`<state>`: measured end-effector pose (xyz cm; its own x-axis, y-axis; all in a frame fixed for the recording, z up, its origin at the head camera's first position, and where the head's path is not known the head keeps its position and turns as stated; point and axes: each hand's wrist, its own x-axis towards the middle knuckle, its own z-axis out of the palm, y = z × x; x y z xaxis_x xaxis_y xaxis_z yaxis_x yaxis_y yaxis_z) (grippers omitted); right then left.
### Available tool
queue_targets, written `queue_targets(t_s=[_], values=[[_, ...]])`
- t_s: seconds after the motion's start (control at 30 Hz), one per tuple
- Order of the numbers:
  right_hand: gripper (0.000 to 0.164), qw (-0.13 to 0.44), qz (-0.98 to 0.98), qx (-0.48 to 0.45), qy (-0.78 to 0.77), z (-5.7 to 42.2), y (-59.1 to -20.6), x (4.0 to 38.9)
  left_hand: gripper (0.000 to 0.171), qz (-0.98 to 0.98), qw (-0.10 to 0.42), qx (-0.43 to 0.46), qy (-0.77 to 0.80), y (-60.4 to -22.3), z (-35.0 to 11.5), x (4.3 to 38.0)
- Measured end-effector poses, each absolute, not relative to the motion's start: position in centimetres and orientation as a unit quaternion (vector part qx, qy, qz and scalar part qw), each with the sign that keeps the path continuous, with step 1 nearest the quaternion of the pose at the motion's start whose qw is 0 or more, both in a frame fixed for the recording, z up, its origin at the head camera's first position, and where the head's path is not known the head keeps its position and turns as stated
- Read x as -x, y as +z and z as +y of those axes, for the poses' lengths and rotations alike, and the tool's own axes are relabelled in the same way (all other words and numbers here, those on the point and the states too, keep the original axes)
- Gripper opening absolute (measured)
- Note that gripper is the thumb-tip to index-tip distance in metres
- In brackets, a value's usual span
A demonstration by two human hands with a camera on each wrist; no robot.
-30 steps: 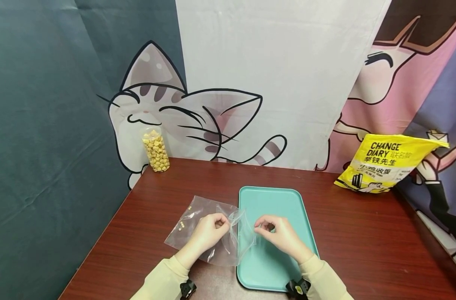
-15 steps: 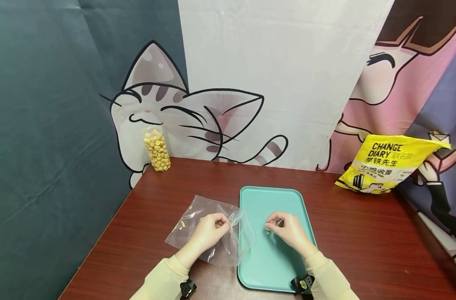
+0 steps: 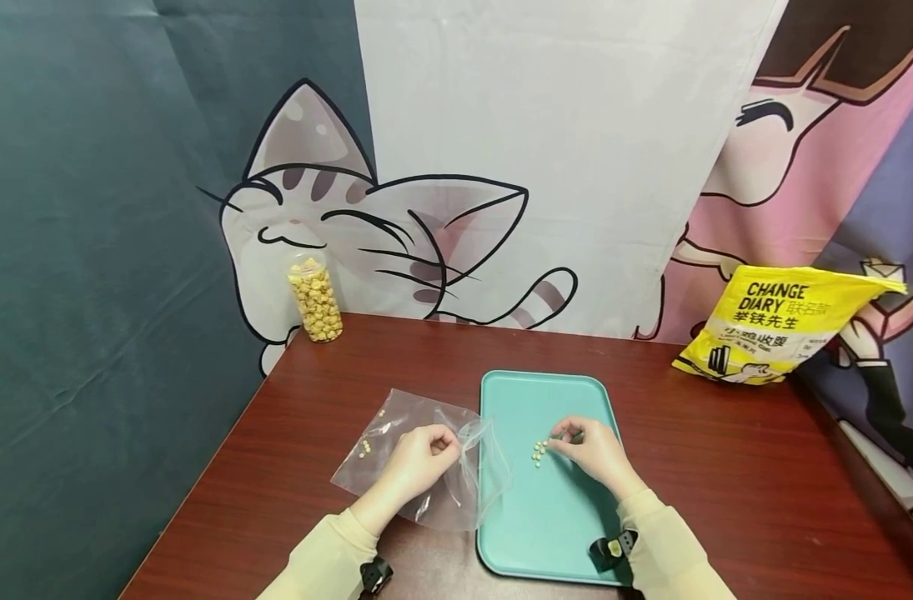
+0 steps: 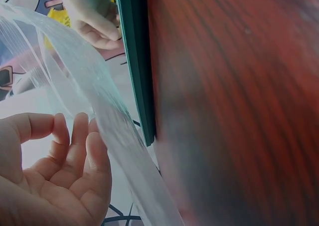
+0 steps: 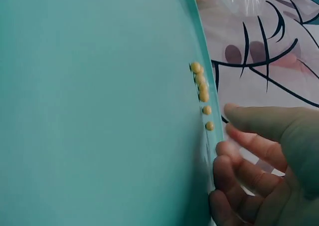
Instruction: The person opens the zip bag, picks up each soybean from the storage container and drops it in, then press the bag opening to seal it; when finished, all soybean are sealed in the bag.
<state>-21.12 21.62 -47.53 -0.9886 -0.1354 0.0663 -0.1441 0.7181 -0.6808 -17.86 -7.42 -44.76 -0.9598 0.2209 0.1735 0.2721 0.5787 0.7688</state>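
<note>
A clear plastic bag (image 3: 426,504) lies flat, its mouth reaching over the left edge of the turquoise tray (image 3: 531,542). Several small yellow beans (image 3: 364,450) are inside its far left part. My left hand (image 3: 418,460) pinches the bag near the mouth; in the left wrist view, the raised film (image 4: 107,94) runs beside the fingers. On the tray sits a small cluster of yellow beans (image 3: 539,453), seen as a row of round beans (image 5: 202,86) in the right wrist view. My right hand (image 3: 593,450) hovers just right of them, thumb and forefinger slightly apart with nothing between.
A clear jar of popcorn (image 3: 317,302) stands at the table's back left corner. Toward the back right stands a yellow snack bag (image 3: 771,329). Behind the brown wooden table (image 3: 711,475) hangs a cloth printed with cartoon cats (image 3: 456,225).
My right hand has moved right, from the bag's mouth to over the tray, and has let go of several beans there. My left hand and the bag have stayed put.
</note>
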Motion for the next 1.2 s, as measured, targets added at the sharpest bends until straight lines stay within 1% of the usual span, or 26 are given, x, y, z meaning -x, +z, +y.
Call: queue_targets(t_s=[0.2,0.53,0.63,1.2], values=[[0.012,-0.005,-0.939,-0.082,0.335,21.84,-47.83,21.71,0.007,-0.888,0.024,0.142,-0.437,-44.88,-7.3,17.96],[0.011,-0.015,-0.949,-0.092,0.302,21.63,-47.62,21.89,0.007,-0.889,0.026,0.138,-0.436,-44.83,-7.38,17.98],[0.009,-0.016,-0.95,-0.092,0.3,21.55,-47.55,21.82,0.007,-0.89,0.027,0.136,-0.435,-44.8,-7.44,17.9],[0.011,-0.011,-0.958,-0.084,0.273,21.17,-47.49,21.68,0.007,-0.888,0.022,0.128,-0.441,-45.02,-7.41,17.85]])
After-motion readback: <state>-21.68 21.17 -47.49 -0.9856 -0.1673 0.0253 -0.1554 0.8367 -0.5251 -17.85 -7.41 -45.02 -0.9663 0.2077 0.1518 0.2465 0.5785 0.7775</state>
